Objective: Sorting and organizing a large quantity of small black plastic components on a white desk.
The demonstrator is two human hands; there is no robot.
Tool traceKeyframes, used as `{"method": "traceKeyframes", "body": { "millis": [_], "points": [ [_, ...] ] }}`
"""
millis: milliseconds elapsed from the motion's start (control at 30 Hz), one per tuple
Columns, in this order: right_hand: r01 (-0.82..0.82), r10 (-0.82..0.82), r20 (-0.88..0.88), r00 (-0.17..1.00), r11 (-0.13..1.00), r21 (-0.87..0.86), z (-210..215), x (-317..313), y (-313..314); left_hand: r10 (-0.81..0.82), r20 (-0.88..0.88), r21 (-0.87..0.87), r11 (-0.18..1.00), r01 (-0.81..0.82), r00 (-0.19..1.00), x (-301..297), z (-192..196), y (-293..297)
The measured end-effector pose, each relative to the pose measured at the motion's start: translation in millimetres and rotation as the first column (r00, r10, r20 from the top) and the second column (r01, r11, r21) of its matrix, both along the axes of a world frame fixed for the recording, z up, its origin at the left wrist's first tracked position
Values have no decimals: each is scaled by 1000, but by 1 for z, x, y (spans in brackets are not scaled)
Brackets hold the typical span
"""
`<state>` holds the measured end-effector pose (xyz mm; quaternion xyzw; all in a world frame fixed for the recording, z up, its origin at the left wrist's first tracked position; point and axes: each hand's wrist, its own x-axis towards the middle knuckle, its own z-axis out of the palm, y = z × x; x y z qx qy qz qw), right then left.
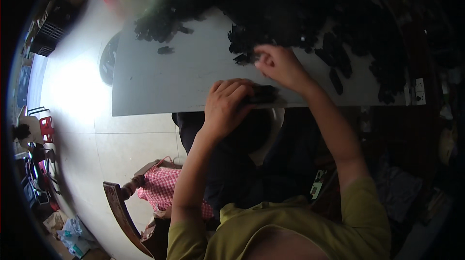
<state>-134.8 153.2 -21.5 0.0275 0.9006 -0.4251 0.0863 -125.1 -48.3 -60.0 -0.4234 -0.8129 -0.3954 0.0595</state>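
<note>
My left hand [226,97] rests at the table's front edge, its fingers curled over a dark bundle of long black pieces [265,94] that sticks out to the right. Part of the bundle is hidden under the fingers. Farther back, my right hand [280,63] reaches to the near edge of a large heap of small black pieces [271,22]. Its thumb and fingers are pinched together and slightly blurred. A few loose black pieces [243,59] lie right beside its fingertips; what the pinch holds, if anything, does not show clearly.
The heap spreads over the back and right of the grey table [160,80]. One black piece [165,50] lies apart at left. Below the edge, between my legs, is a dark round container [277,124] with a pale rim. A wooden chair [118,206] stands at lower left; a wall socket [420,91] is at right.
</note>
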Motion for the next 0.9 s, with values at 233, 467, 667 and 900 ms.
{"method": "traceKeyframes", "body": {
  "millis": [233, 467, 667, 900],
  "points": [
    [267, -114, -472, 874, 925, 271, 0, -58, -19, -14, -2, 2, 1000, 14, 1000, -2, -1, -5],
    [245, -104, -252, 962, 734, 633, 1, -52, -6, -5, 2, -17, 1000, 5, 1000, 1, 2, -3],
    [370, -105, -495, 863, 797, 477, -13, -48, -4, 8, 19, -28, 1000, -7, 1000, 0, 3, -2],
    [148, 126, -399, 908, 797, 586, 1, 11, -16, -15, -1, -29, 999, 15, 1000, -1, 3, -5]
  ]
}}
